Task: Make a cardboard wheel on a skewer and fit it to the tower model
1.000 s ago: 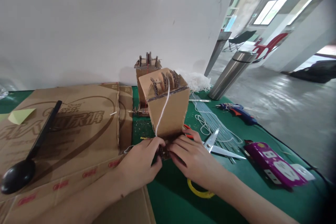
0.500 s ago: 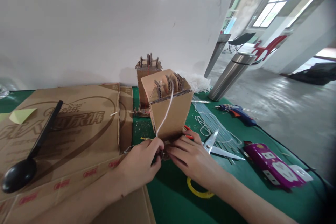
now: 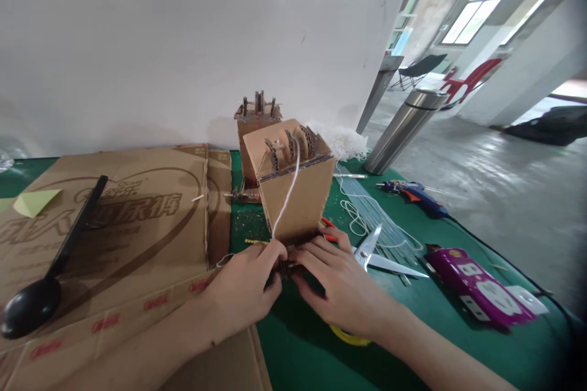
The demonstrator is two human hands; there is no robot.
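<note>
A cardboard model (image 3: 297,198) leans in front of me, with cardboard discs (image 3: 290,145) across its top. From the discs a white string (image 3: 287,204) runs down its front to my left hand (image 3: 250,278). That hand is closed, thumb and forefinger pinched where the string ends from view. Beside it, my right hand (image 3: 337,275) is closed at the model's base, fingers curled around a small low part (image 3: 285,267) with a thin stick. My fingers hide most of that part. Behind stands a second cardboard model (image 3: 250,146) with a similar top.
Scissors (image 3: 380,259) lie with blades spread by my right hand, near a yellow tape ring (image 3: 348,337). Further right are clear glue sticks (image 3: 373,208), a glue gun (image 3: 415,197), a purple power strip (image 3: 479,287) and a steel flask (image 3: 403,131). Cardboard sheets (image 3: 137,244) bear a black ladle (image 3: 55,275).
My right hand's fingers have shifted slightly at the low part, and more of the thin stick shows. The right wrist now covers more of the tape ring. My left hand keeps its place.
</note>
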